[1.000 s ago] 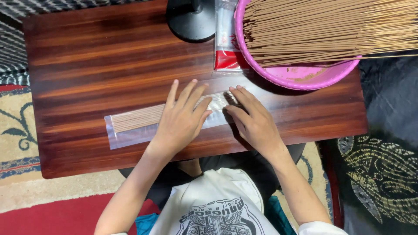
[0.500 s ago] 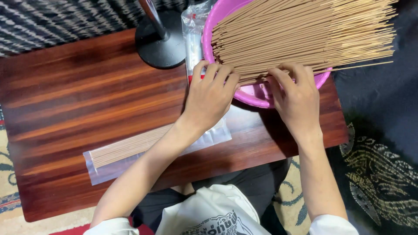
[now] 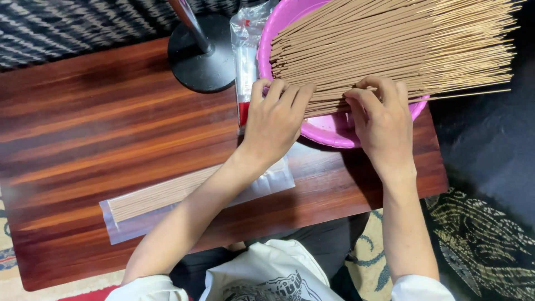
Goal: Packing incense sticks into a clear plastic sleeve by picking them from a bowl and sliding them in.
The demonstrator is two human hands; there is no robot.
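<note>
**Both hands at the stick pile in the pink basin**

A clear sleeve [image 3: 195, 198] is lying aslant on the near left part of the wooden table [image 3: 100, 128], filled along its upper edge with thin brown sticks; the left forearm is crossing over its right end. Behind it, at the far edge, a black round stand base [image 3: 202, 61] is sitting with a metal pole rising from it. Just right of the base, a stack of empty clear bags [image 3: 246, 61] with a red strip is lying, its right side tucked against the basin.

The left hand [image 3: 273, 122] is resting palm down at the basin's near left rim, fingers [image 3: 290, 97] spread a little and laid flat on the ends of the sticks [image 3: 390, 44]; it is pressing on them rather than closing around any. The sticks are lying in a broad heap across the pink basin [image 3: 329, 131], running left to right and jutting past its right rim. The basin is standing on the far right corner of the table.

The right hand [image 3: 382, 125] is sitting just right of the left, at the near edge of the heap, fingers curled and tips dug in among the lowest sticks, pinching a few. A single stick [image 3: 473, 95] is poking out to the right from under this hand. Patterned rugs [image 3: 485, 239] are showing beyond the table's right edge.
</note>
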